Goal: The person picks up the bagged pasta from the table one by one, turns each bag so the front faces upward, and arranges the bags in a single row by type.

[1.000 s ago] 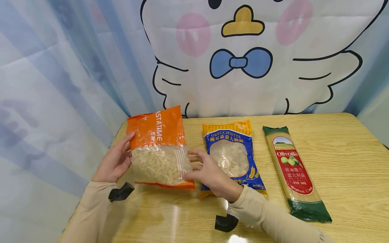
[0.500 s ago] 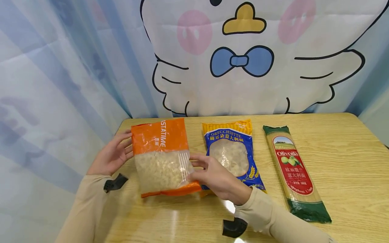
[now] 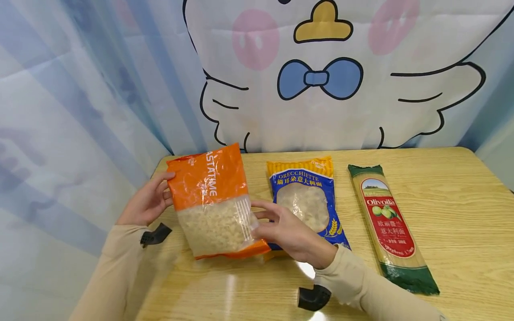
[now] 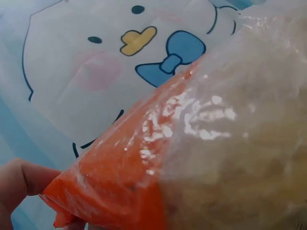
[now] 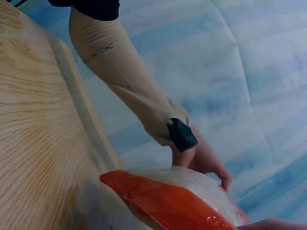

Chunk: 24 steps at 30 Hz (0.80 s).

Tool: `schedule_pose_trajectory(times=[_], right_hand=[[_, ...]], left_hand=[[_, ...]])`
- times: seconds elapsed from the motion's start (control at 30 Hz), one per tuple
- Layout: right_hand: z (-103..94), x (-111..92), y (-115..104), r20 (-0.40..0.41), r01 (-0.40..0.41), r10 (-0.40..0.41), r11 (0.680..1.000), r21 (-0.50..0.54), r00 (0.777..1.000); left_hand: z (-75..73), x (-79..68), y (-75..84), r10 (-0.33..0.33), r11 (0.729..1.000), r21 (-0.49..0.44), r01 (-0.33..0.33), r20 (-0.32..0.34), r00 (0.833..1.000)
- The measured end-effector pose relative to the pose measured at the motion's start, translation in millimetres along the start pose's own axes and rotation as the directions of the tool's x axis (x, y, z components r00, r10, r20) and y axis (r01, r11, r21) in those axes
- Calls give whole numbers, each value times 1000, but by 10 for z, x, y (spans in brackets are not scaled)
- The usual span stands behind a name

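An orange and clear bag of small pasta (image 3: 213,218) is held up off the table between both hands, slightly tilted. My left hand (image 3: 145,200) grips its upper left edge; in the left wrist view, fingers pinch the orange corner of the bag (image 4: 120,187). On the other side, my right hand (image 3: 295,234) pinches the bag's lower right edge, thumb in front and fingers partly hidden behind. Behind the right hand lies a blue and yellow bag of orecchiette (image 3: 305,200), partly covered by it. The right wrist view catches the pasta bag's orange end (image 5: 158,199).
To the right, a long pack of spaghetti (image 3: 387,223) with green ends and a red label lies on the wooden table (image 3: 462,214). A curtain (image 3: 321,120) with a cartoon figure hangs just behind the table's back edge, and continues along the left side.
The held pasta bag first dipped and shifted right, then its top rose and leaned left again. Both hands have kept hold of it. The orecchiette and spaghetti packs have stayed put.
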State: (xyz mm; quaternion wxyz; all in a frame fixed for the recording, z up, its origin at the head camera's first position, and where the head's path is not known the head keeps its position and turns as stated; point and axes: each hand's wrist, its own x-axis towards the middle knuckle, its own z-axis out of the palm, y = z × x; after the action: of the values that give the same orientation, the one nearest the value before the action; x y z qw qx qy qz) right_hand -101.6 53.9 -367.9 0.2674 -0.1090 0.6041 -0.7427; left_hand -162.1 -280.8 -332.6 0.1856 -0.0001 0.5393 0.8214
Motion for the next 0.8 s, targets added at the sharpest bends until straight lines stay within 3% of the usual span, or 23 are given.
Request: schedule_pose_trajectory(times=[0.13,0.4,0.6,0.8], right_hand=[[-54,-2,15,-8,3,-4,1000,-9,1000],[-102,19,66,-17,-47,47,998,-29,999],[-81,46,101,-9,-54,54,998,-41,999],[-35,72,154,12,-63,63,998,-8,998]], left_hand=[[53,27,8,50,996,76,-44,-81,995],[118,74,33,71,985,168,-39,-189,979],[180,92,93,145,967,243,-79,-265,953],[161,80,110,180,947,312,-71,-337,924]])
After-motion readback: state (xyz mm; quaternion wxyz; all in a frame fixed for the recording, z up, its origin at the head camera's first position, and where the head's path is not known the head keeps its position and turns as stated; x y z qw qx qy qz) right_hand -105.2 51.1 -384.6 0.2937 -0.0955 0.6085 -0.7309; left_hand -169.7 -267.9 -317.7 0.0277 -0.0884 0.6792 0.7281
